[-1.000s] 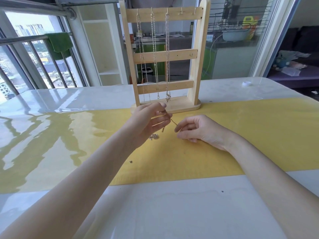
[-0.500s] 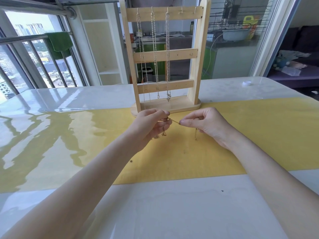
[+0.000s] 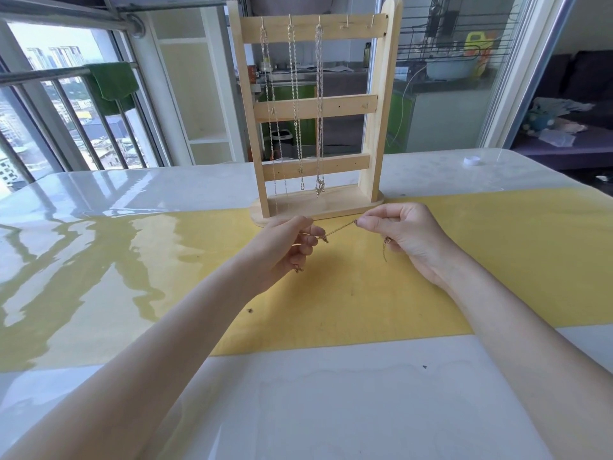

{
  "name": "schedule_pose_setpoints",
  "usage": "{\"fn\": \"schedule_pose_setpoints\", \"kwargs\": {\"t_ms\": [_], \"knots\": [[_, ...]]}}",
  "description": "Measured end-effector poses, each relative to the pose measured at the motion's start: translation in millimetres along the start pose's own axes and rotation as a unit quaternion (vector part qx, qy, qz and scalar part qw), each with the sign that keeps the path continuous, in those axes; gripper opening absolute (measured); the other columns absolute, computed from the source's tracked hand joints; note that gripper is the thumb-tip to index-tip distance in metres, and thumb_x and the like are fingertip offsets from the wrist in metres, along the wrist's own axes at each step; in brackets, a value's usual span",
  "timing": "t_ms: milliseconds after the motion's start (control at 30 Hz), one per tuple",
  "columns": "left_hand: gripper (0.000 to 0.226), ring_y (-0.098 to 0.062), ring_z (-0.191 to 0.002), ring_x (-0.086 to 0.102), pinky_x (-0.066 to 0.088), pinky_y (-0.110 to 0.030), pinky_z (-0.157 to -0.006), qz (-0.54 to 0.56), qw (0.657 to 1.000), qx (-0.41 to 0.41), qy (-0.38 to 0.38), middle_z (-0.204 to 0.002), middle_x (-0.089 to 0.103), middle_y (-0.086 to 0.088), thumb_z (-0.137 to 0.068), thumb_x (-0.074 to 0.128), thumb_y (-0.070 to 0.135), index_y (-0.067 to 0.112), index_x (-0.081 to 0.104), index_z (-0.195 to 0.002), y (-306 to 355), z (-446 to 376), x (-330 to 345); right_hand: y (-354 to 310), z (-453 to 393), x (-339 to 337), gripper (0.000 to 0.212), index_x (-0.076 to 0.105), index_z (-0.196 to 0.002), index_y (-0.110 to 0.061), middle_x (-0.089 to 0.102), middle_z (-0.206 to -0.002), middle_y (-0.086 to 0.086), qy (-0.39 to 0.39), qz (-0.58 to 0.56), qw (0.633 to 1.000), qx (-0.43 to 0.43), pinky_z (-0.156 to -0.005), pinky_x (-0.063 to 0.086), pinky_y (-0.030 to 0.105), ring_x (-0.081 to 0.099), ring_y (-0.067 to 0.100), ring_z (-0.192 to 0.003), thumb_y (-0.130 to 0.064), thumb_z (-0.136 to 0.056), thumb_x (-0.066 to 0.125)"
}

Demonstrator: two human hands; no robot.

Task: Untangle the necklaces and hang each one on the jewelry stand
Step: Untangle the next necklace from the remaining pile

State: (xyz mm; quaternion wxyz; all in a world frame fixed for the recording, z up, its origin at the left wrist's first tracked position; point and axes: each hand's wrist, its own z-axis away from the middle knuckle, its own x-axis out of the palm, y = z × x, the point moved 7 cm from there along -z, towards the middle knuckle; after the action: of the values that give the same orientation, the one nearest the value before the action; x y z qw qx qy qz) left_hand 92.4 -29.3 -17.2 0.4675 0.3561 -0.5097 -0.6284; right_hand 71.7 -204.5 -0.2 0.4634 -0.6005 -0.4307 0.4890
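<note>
Bright daylight, tabletop (image 3: 99,234) glare, edge distortion.

You have one view only, from the wide-angle camera on your head, looking forward and down along both forearms. Your left hand (image 3: 287,242) and right hand (image 3: 403,237) sit near mid-frame, fairly close. Just beyond them stands the jewelry stand (image 3: 316,107), facing you; windows lie well beyond, bowed at the edges.

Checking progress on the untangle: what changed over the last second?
The right hand lifted off the yellow mat and moved right, away from the left hand, drawing the gold chain out taut between them. Both hands kept pinching the chain. The stand and its three hung necklaces did not move.
</note>
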Motion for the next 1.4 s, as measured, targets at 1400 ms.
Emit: {"fn": "schedule_pose_setpoints", "kwargs": {"t_ms": [1400], "knots": [[0.019,-0.013,-0.06,0.047,0.051,-0.024,-0.068,0.072,0.996,-0.027,-0.045,-0.066,0.051,0.001,-0.084,0.052,0.008,0.015,0.055,-0.067,-7,6,22,-3,11,41,0.015,0.062,-0.074,-0.007,0.042,-0.059,0.001,-0.149,-0.037,0.988,0.001,-0.039,0.029,0.016,0.036,0.004,-0.046,-0.002,-0.088,0.06]]}}
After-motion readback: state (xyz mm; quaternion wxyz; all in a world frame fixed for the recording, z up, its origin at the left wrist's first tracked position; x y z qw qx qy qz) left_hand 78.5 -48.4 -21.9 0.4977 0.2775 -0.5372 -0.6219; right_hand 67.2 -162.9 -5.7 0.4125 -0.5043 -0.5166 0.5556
